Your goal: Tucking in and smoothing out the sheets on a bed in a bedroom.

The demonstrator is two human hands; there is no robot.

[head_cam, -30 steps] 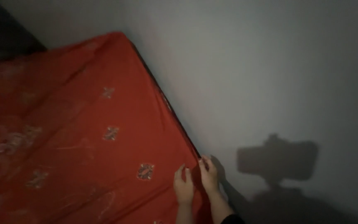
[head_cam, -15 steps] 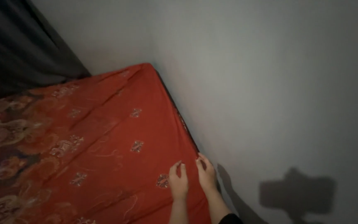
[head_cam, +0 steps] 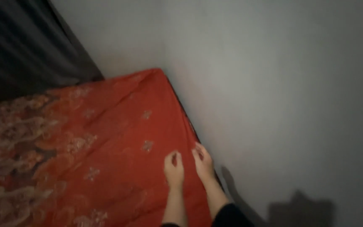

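Both hands have slid a little further up the red patterned bedsheet (head_cam: 118, 126), which lies smooth and soft over a mattress pushed against a plain grey wall (head_cam: 274, 84). Left hand (head_cam: 174, 169) rests palm-down, fingers loosely curled, holding nothing. Right hand (head_cam: 203, 163) presses the sheet's edge by the wall; whether it pinches fabric is unclear in the blur. Dark pleated curtain (head_cam: 22, 46) hangs beyond.

The grey wall (head_cam: 274, 84) presses tight against the bed's right edge, leaving only a thin dark gap beside the right hand (head_cam: 202, 163). A dark curtain (head_cam: 22, 46) closes the far end. The red patterned sheet (head_cam: 106, 126) lies open leftward.
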